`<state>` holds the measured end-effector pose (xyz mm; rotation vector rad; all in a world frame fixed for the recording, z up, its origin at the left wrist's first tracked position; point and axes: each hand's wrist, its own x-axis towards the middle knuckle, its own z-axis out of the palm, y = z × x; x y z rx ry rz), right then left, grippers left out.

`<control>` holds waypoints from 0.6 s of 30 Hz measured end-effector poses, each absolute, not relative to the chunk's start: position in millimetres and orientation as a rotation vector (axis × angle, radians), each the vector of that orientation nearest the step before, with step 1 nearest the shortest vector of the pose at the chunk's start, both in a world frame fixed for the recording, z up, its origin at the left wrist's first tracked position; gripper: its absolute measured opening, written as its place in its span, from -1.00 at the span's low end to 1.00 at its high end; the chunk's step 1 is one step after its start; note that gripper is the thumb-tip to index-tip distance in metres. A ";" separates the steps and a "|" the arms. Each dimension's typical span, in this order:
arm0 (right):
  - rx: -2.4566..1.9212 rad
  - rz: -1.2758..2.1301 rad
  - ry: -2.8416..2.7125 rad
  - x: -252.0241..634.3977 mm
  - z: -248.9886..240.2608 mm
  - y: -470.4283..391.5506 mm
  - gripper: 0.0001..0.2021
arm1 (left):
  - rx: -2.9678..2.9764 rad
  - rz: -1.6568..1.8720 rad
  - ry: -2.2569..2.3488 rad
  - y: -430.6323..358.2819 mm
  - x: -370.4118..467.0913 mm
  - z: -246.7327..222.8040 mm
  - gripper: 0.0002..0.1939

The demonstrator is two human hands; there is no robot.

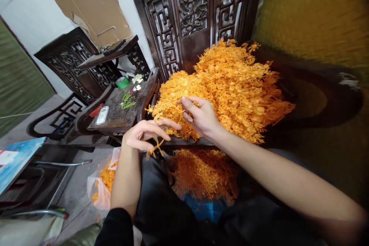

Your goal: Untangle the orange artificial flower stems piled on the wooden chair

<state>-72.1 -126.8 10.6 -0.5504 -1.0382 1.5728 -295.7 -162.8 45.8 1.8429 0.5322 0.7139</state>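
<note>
While I am standing here looking on, a seated person in dark clothes is working with both bare hands at a big heap of orange sprigs (236, 92). The heap is lying on the seat of a dark wooden chair (196, 42) with a carved back, spreading from the foot of that back down to the seat's front edge.

The right hand (201, 116) is hovering over the front of the heap, its thumb and bent forefinger coming together at the tips; whether a strand is lying between them I cannot tell. The left hand (148, 133) is hanging just off the front-left corner of the seat, its long fingers stretching toward the right hand and curving apart from the palm. A loose orange sprig (155, 148) is dangling by its thumb and forefinger, though how firmly it is being gripped I cannot tell.

Below the seat's front edge, between the knees, a lower orange bundle (201, 171) is sitting above a blue container (206, 207). A clear plastic bag (100, 196) with more orange bits is resting on the floor, beyond the left forearm.

On the side table (142, 102), a green tape roll (122, 82) is lying near the back-left corner, white flowers (137, 78) along the back edge, and green stems (127, 100) near the middle.
</note>
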 end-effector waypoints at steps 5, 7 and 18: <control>-0.570 1.399 -1.219 -66.3 7.5 -121.0 -0.56 | 1.536 0.931 0.704 -156.5 -299.5 26.0 -0.47; -0.606 1.350 -1.313 -67.1 4.9 -121.0 -0.56 | 1.505 1.149 0.882 -153.3 -285.8 16.8 -0.40; -1.140 1.203 -2.505 -26.7 26.1 -103.7 -0.70 | 1.195 1.472 1.174 -137.5 -262.1 15.8 -0.54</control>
